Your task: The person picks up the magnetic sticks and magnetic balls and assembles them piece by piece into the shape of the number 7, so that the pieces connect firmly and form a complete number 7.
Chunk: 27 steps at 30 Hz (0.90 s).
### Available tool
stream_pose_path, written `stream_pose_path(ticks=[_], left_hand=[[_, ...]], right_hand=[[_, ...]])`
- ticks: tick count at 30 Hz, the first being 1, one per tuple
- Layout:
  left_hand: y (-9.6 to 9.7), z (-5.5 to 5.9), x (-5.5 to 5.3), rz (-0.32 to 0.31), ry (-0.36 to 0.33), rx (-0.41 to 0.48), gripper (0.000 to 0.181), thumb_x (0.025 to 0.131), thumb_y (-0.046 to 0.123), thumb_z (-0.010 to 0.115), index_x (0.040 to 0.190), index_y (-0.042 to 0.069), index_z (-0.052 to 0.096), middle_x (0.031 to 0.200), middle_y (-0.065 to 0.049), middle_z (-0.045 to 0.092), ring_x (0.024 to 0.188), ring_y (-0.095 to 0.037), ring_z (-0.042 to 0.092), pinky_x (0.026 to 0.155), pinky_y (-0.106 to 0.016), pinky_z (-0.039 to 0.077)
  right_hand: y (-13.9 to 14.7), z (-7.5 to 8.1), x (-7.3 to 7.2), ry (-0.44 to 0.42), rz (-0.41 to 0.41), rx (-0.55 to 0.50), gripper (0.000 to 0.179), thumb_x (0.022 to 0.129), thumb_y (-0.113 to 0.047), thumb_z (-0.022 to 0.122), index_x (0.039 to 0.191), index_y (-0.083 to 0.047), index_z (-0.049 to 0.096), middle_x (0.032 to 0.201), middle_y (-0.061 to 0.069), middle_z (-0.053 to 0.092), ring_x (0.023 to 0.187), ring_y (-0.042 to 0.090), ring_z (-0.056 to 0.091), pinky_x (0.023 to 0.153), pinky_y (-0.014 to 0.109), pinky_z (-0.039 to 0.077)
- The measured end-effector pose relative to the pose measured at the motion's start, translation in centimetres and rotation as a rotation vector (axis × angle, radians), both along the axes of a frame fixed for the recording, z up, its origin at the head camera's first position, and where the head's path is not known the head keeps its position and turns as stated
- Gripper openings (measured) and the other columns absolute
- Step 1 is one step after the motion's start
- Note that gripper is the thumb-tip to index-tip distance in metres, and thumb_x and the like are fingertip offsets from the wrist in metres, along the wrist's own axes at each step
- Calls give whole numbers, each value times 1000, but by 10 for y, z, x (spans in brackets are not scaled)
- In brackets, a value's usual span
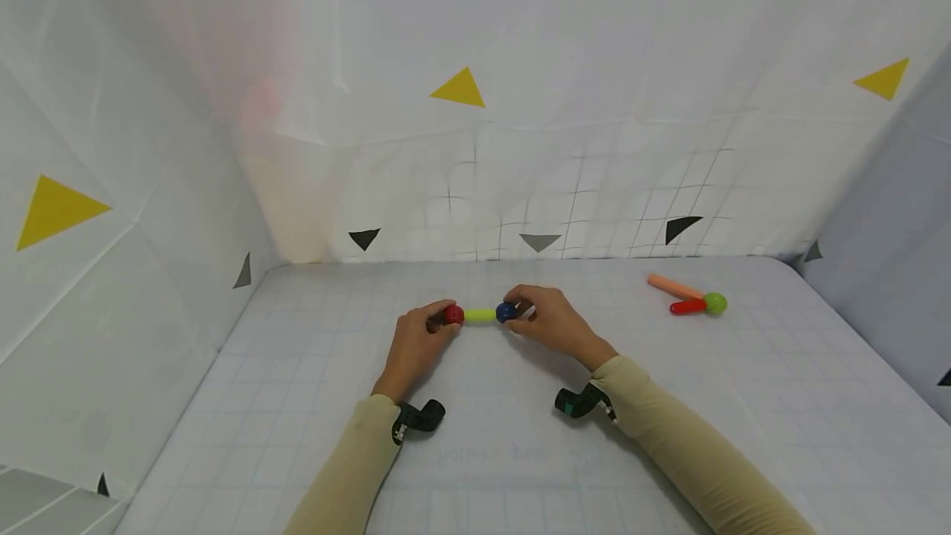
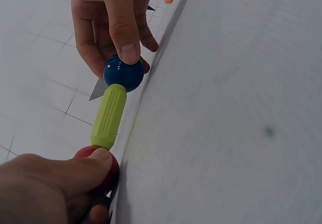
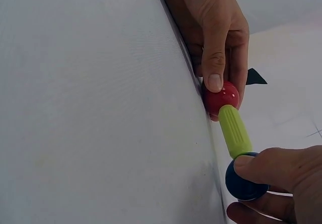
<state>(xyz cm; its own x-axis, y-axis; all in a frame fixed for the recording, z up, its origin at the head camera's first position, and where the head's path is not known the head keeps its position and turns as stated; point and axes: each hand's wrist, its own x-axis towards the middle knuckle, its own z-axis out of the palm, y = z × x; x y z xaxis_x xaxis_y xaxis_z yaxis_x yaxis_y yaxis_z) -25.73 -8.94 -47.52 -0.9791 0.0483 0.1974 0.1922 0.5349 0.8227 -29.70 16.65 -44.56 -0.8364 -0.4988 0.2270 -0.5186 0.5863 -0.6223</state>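
A ribbed yellow-green rod (image 1: 479, 315) joins a red ball (image 1: 454, 314) at its left end to a blue ball (image 1: 506, 312) at its right end. My left hand (image 1: 418, 345) pinches the red ball between thumb and fingers. On the other end, my right hand (image 1: 553, 322) pinches the blue ball, its thumb (image 3: 246, 166) pressed on the ball's side in the right wrist view. The rod's ribs show plainly in the left wrist view, where the thumb of the left hand (image 2: 55, 176) lies over the red ball (image 2: 111, 176).
To the right on the white table (image 1: 490, 436) lies a second piece: a green ball (image 1: 716, 303) with an orange rod (image 1: 674, 286) and a red rod (image 1: 688, 306). White sheets with yellow and dark triangles stand behind and at both sides.
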Motion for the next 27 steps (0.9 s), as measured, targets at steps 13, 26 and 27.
stream_pose_path(ticks=[13, 26, 27], left_hand=[[-1, 0, 0, -15, 6, 15, 45, 95, 14, 79, 139, 11, 68, 118, -4, 72, 98, -20, 63, 91, -39, 54], [0, -1, 0, -6, 0, 18, 44, 95, 14, 78, 138, 13, 69, 117, -3, 73, 99, -20, 62, 92, -39, 53], [0, -1, 1, -5, -1, 20, 44, 95, 14, 78, 138, 13, 69, 117, -3, 73, 99, -20, 62, 92, -40, 53]], right_hand=[[1, -4, 0, -11, -6, 1, 33, 90, -6, 83, 120, -4, 70, 112, 4, 72, 97, 19, 68, 82, 33, 57], [8, 6, 4, -9, 3, 21, 38, 91, -9, 82, 125, -3, 68, 118, 10, 70, 100, 23, 69, 84, 38, 58], [9, 7, 4, -1, 7, 21, 38, 91, -9, 81, 125, -2, 68, 118, 10, 70, 100, 24, 69, 84, 39, 58]])
